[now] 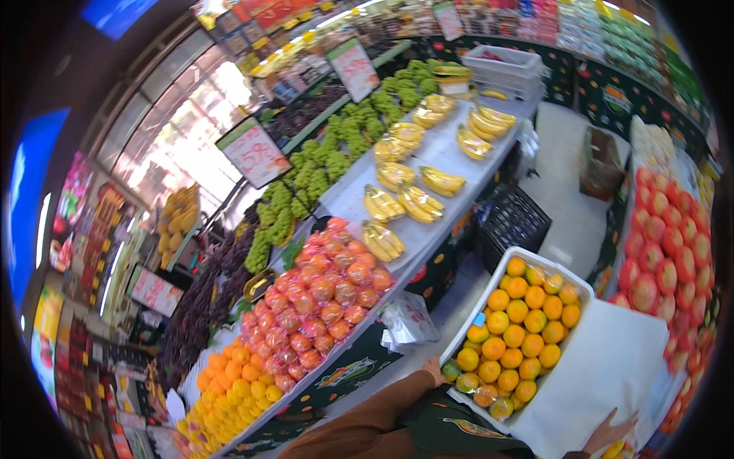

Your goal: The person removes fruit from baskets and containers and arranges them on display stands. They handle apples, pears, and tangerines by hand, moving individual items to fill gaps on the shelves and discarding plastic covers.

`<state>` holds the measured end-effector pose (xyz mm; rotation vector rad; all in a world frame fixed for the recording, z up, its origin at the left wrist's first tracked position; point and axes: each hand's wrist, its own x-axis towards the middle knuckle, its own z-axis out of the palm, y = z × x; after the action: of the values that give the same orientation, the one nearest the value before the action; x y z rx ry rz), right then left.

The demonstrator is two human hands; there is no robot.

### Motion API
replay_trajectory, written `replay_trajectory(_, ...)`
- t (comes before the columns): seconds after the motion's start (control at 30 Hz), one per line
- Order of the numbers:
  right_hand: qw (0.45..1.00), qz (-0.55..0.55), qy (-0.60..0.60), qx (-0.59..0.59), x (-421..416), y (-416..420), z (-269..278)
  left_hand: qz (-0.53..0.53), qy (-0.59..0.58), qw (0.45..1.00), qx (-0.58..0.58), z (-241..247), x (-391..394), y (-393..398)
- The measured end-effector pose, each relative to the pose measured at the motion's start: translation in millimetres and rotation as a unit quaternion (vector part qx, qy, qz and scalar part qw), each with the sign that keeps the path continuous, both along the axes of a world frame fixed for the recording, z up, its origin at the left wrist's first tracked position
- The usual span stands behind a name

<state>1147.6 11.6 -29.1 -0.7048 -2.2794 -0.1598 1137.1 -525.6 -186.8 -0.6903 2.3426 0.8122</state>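
A white box (551, 265) full of orange citrus fruits (510, 341) stands before me, tilted in view. My left hand (436, 372) grips the near left edge of this box. Some of the nearest fruits are greenish and look wrapped in clear film. A plain white panel (596, 361) lies along the box's right side; whether it is a lid or a separate board I cannot tell. My right hand (611, 429) touches the panel's lower right part with its fingers spread. Below that hand, yellow fruit (615, 450) shows at the picture's edge.
To the left runs a sloped stand with wrapped red-orange fruits (321, 292), bananas (401, 201), green grapes (321, 166) and dark grapes (200, 304). A black crate (510, 221) and a brown bin (602, 160) stand on the floor. Red fruits (665, 246) are piled at right.
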Motion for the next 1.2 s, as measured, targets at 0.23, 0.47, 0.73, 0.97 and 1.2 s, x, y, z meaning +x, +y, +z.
replay_trajectory(0.23,0.995,0.042,-0.092,0.004,-68,26,11,0.104,0.052,0.993,0.001,-21,22,-15)
replay_trajectory(0.47,0.962,0.104,-0.059,-0.245,-80,47,10,0.138,0.092,0.986,0.015,8,-49,17)
replay_trajectory(0.73,0.976,0.012,-0.088,-0.199,-71,59,-2,0.103,0.197,0.97,-0.101,9,-110,45)
replay_trajectory(0.97,0.965,0.002,-0.12,-0.233,-56,38,0,0.069,0.194,0.967,-0.147,15,-101,21)
replay_trajectory(1.2,0.975,-0.04,-0.019,-0.22,-79,-29,35,0.025,0.196,0.972,-0.129,15,-110,-2)
